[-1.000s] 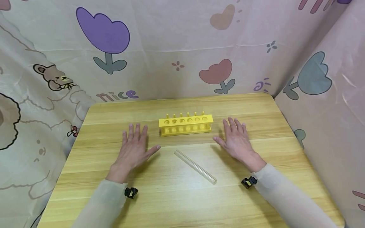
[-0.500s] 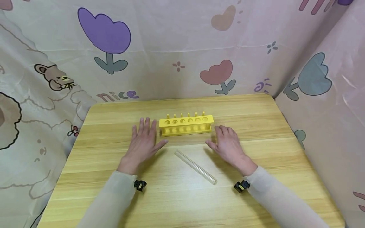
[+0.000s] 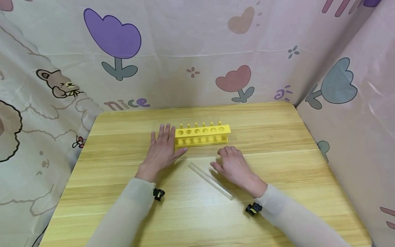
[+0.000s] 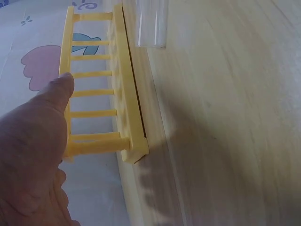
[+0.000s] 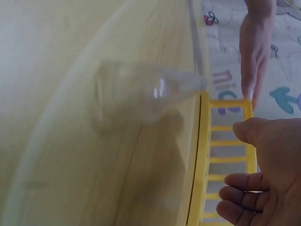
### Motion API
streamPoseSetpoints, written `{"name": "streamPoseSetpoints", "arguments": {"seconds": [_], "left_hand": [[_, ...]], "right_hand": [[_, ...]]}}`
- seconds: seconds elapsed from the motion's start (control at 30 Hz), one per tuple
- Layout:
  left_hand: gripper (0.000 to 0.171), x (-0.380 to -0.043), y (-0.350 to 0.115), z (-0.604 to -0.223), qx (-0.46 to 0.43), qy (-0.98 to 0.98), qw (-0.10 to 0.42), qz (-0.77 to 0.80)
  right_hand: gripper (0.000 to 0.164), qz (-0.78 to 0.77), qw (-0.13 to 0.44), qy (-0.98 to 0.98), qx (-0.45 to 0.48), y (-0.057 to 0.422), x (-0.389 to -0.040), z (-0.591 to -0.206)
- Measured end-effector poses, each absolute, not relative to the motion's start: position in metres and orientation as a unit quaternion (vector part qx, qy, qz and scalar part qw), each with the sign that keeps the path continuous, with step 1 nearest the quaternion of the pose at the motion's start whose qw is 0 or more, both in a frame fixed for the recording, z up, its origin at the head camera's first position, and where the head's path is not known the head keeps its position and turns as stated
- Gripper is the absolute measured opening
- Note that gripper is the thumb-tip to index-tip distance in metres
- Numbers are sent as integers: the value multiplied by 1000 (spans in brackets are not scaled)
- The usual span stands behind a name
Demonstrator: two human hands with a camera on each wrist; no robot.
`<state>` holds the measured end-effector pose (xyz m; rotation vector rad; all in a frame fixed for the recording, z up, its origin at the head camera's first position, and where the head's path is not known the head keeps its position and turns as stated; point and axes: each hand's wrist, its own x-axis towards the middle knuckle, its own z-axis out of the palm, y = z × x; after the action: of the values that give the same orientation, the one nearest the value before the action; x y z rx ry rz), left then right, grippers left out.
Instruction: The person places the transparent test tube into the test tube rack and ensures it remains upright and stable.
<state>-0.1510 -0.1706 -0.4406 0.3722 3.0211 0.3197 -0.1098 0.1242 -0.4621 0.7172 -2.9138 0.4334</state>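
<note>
A yellow test tube rack (image 3: 202, 134) with a row of holes and pegs stands upright on the table. My left hand (image 3: 160, 151), its fingers straight, is at the rack's left end; whether it touches the rack I cannot tell. A clear glass test tube (image 3: 211, 180) lies slantwise on the table in front of the rack. Just above and right of the tube hovers my right hand (image 3: 234, 166), fingers loosely bent and holding nothing. In the right wrist view its fingers (image 5: 244, 190) and thumb stand apart, with the tube (image 5: 141, 92) blurred beyond them.
The wooden table (image 3: 277, 144) runs back to a printed curtain (image 3: 185, 51), which also hangs along both sides. A small black camera (image 3: 158, 194) sits on the left wrist and another camera (image 3: 253, 209) on the right.
My left hand has moved right and forward to the rack's left end. My right hand has moved left and toward me, near the tube, its fingers bending. Rack and tube look unmoved.
</note>
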Motion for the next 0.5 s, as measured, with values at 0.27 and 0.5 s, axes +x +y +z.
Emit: {"name": "streamPoseSetpoints", "arguments": {"seconds": [0.27, 0.5], "left_hand": [[102, -159, -167, -437, 125, 986, 47, 101], [95, -161, -166, -435, 127, 985, 67, 93]], "right_hand": [[47, 143, 32, -956, 253, 111, -101, -463], [41, 144, 21, -954, 263, 107, -98, -465]]}}
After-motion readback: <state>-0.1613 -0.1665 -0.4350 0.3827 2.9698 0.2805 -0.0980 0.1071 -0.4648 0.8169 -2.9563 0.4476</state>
